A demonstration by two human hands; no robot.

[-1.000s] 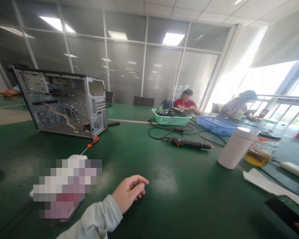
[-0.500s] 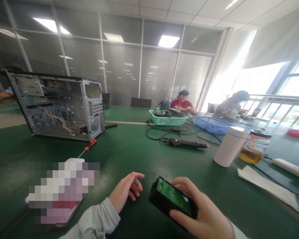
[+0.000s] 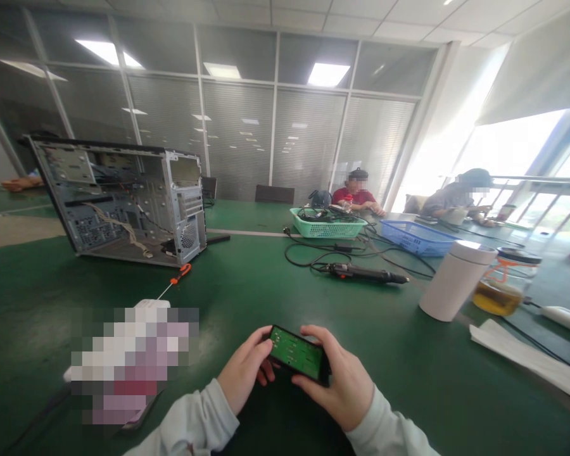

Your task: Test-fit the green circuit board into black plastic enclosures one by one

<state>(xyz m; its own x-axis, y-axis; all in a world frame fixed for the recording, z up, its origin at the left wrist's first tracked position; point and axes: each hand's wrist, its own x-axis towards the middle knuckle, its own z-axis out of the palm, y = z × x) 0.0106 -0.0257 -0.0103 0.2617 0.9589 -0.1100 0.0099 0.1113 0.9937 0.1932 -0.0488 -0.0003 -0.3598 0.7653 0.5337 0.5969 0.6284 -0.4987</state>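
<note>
Green table [image 3: 247,278] spans your view. Open metal PC case [image 3: 118,202] stands at 10 o'clock from your hands. Pink-and-white item [image 3: 133,361] at 9 is pixelated, any print unreadable. Corded power driver [image 3: 368,273] lies at 2, label too small to read. Your right hand [image 3: 344,377] pinches one end of the black-framed green board [image 3: 297,354], thumb on near edge, fingers on far; your left hand [image 3: 246,367] grips the other. Board's at 6 o'clock in view, green side facing you, dotted with small pale parts; markings too small to read.
</note>
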